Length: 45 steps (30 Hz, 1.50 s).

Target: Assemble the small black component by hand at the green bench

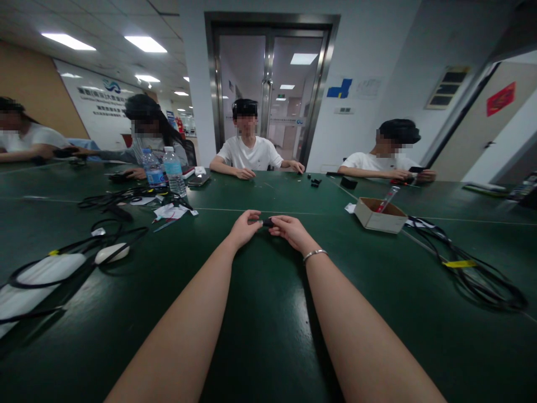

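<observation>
Two hands pinch one small black part [267, 223] over the green table [268, 313].
Left hand [244, 226] and right hand [289, 230] grip its ends, long axis left-right; right of it, a cardboard box [380, 215] holds a red-tipped tube [388, 198].

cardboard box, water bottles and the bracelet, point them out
cardboard box [380, 223], head view, on its front wall
water bottles [173, 172], head view, on the body of the right-hand bottle
bracelet [314, 254], head view, on the band across the right wrist

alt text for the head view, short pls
Both hands meet over a green table, left hand and right hand pinching a small black part. Four other people sit across; cardboard box at right.
</observation>
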{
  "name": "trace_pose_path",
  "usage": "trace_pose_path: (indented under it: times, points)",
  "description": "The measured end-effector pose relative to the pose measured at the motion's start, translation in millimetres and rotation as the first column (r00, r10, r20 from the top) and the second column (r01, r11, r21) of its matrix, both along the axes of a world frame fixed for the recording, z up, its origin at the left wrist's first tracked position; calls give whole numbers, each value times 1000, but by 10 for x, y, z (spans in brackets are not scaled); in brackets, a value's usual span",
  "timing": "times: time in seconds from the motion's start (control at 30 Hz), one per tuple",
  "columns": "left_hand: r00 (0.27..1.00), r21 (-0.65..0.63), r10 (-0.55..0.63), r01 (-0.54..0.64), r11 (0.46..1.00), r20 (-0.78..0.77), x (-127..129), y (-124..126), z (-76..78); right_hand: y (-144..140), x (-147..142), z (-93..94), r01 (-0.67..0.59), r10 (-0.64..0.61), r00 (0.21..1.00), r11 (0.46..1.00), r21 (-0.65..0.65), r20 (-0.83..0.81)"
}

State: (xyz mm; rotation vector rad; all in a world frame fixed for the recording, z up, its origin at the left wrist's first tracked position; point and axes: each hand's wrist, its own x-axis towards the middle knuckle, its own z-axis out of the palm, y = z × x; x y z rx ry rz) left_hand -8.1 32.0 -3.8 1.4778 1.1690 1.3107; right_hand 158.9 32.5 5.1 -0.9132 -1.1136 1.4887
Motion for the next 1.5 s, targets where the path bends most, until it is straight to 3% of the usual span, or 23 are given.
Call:
trace_pose_path:
  times: [0.1, 0.27, 0.4, 0.53, 0.7, 1.1, 1.23, 1.5]
  points:
    - [1000, -94, 15, -14, 996, 16, 8, 15, -18, 11, 3, -13, -5, 5, 1000, 1000, 5, 10]
    - [998, 23, 18, -17, 1000, -67, 8, 45, -49, 27, 7, -28, -16, 16, 1000, 1000, 14, 12]
    - [995, -29, 9, -12, 1000, -96, 5, 36, -43, 23, 8, -23, -21, 20, 1000, 1000, 12, 20]
    - [994, 42, 10, -6, 999, -110, 5, 32, -41, 11, 6, -13, -19, 19, 1000, 1000, 9, 15]
    - [999, -67, 3, -6, 998, -35, 2, 33, -32, 4, 3, -5, -19, 19, 1000, 1000, 9, 12]
    - [998, -22, 35, -36, 999, -44, 4, 29, -2, 1, 5, -2, -25, 25, 1000, 1000, 7, 12]
    - [999, -80, 34, -34, 996, 6, 13, 28, 2, 12, 7, -9, -36, 36, 999, 999, 3, 21]
    - [994, 4, 32, -32, 999, -109, 4, 23, -37, 17, -5, -7, -23, 23, 999, 1000, -6, 32]
